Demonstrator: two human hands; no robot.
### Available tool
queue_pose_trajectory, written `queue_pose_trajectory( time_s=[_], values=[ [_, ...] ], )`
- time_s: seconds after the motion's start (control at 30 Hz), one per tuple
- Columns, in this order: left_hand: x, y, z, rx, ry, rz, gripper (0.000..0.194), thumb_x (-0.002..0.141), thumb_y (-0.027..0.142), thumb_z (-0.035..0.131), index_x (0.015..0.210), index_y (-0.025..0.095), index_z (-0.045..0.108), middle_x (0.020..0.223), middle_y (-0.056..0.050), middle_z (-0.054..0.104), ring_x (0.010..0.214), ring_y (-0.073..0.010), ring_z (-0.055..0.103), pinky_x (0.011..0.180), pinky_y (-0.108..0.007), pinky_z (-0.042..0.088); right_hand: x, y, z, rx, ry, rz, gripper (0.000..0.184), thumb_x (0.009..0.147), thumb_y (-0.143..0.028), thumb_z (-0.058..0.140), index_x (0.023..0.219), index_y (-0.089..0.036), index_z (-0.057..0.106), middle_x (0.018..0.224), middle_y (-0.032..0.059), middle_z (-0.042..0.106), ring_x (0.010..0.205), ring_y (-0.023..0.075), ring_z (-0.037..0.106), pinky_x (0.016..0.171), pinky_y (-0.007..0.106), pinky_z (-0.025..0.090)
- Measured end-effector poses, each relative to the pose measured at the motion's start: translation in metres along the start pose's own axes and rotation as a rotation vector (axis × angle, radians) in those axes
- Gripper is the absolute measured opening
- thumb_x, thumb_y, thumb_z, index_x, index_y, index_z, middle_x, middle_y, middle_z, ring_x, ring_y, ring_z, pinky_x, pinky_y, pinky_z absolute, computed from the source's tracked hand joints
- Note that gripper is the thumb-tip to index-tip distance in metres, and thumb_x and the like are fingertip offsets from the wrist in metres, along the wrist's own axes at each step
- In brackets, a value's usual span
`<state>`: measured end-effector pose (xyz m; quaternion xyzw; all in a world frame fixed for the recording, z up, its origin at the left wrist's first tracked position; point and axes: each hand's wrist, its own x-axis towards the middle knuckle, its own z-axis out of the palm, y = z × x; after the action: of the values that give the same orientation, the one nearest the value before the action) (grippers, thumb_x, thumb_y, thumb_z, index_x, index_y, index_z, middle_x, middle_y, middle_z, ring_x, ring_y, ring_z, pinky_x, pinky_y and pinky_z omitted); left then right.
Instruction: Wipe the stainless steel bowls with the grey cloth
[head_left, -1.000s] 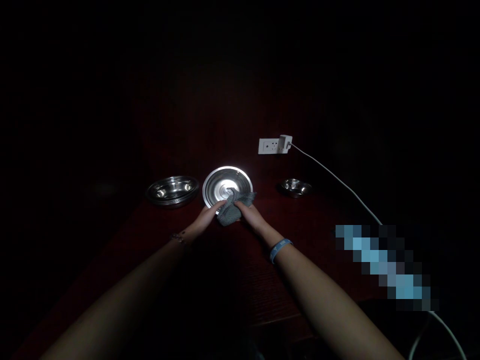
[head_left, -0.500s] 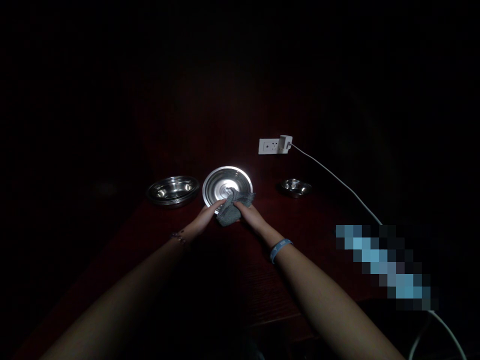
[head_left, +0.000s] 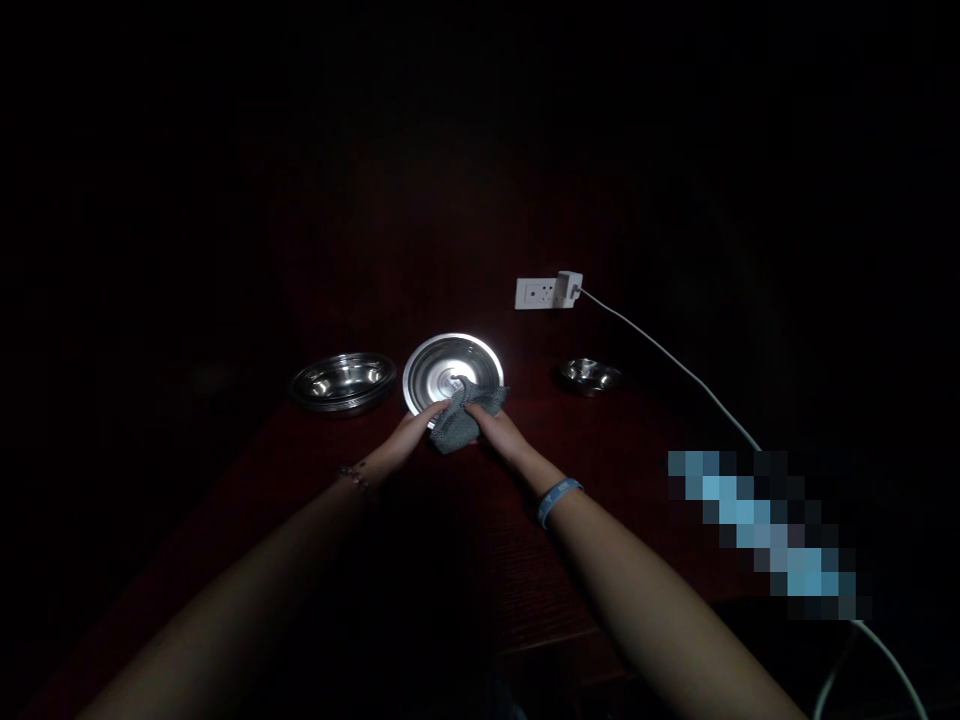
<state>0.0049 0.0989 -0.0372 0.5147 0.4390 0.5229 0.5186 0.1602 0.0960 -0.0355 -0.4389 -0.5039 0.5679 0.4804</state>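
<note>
A crumpled grey mesh cloth (head_left: 456, 425) lies bunched against the near rim of a shiny stainless steel bowl (head_left: 452, 366), which sits tilted up towards me. My left hand (head_left: 412, 433) grips the cloth from the left side, and my right hand (head_left: 495, 431) presses it from the right. Both sets of fingers meet the cloth at the bowl's near edge. Part of that rim is hidden under the cloth and my fingers.
A steel bowl (head_left: 343, 382) stands to the left on the dark red wooden table (head_left: 517, 570), and a smaller one (head_left: 590, 376) to the right. Behind are a wall socket (head_left: 534, 293) and a plugged-in charger (head_left: 569, 288), whose white cable (head_left: 675, 365) runs down the right. A pixelated blue patch (head_left: 765, 530) covers the lower right.
The whole view has shifted very slightly. My hands and the cloth stay almost in the same place on the bowl's rim, and the cloth's right corner sits a little lower.
</note>
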Motion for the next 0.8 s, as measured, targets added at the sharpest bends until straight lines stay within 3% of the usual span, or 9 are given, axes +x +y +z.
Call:
queue_pose_trajectory(
  time_s=[0.8],
  values=[
    [-0.0035,0.0051,0.0034,-0.120,0.007,-0.034,0.043,0.073,0.037,0.068,0.108,0.012,0.067,0.115,-0.010,0.068,0.114,-0.0265,0.058,0.101,-0.036,0.040,0.0009,0.0033,-0.0003,0.006,-0.022,-0.033,0.021,0.082,-0.034,0.057,0.093,-0.017,0.064,0.083,0.0040,0.069,0.068,0.0146,0.063,0.055,0.022,0.052]
  ],
)
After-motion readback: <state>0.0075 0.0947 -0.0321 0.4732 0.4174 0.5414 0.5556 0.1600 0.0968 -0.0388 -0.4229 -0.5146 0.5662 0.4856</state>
